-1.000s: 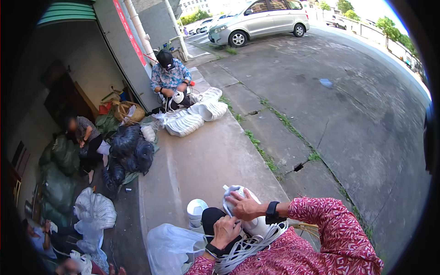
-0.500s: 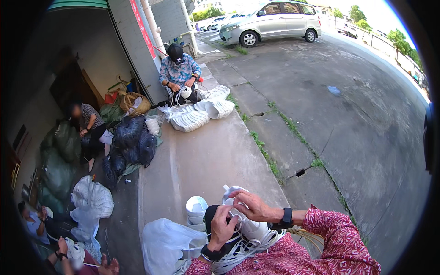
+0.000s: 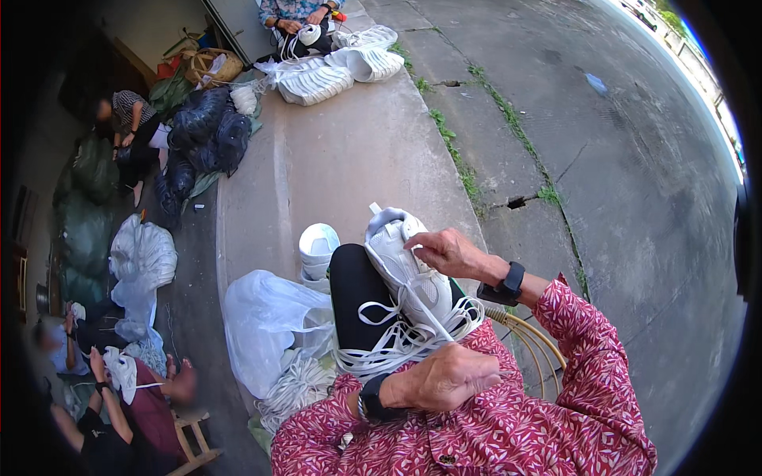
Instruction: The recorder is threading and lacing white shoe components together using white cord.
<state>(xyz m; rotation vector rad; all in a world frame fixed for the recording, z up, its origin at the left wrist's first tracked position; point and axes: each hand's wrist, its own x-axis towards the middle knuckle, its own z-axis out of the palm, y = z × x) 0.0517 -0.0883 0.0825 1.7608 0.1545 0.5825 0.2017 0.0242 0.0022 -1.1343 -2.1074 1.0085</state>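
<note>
A white sneaker [image 3: 401,258] rests on my lap over dark trousers, its heel end pointing away from me. My left hand [image 3: 444,377] is closed near my body, and a white shoelace [image 3: 429,317] runs taut from the sneaker's eyelets into it. At the sneaker's upper right side is my right hand [image 3: 451,254], its fingers bent together and pressed against the edge of the opening; their tips are partly hidden. A loose bundle of white laces [image 3: 389,357] lies across my lap below the sneaker.
Stacked white shoe pieces [image 3: 317,246] and a clear plastic bag [image 3: 270,329] stand left of my knee, with more laces [image 3: 298,393] beside them. Coiled yellowish tubing [image 3: 540,341] is at my right. Other people work at the left and far end, among black bags [image 3: 198,119] and white shoe bundles [image 3: 317,79].
My left hand has moved from the sneaker down toward my body, drawing the lace out. My right hand stays at the sneaker's opening. The view has tilted downward.
</note>
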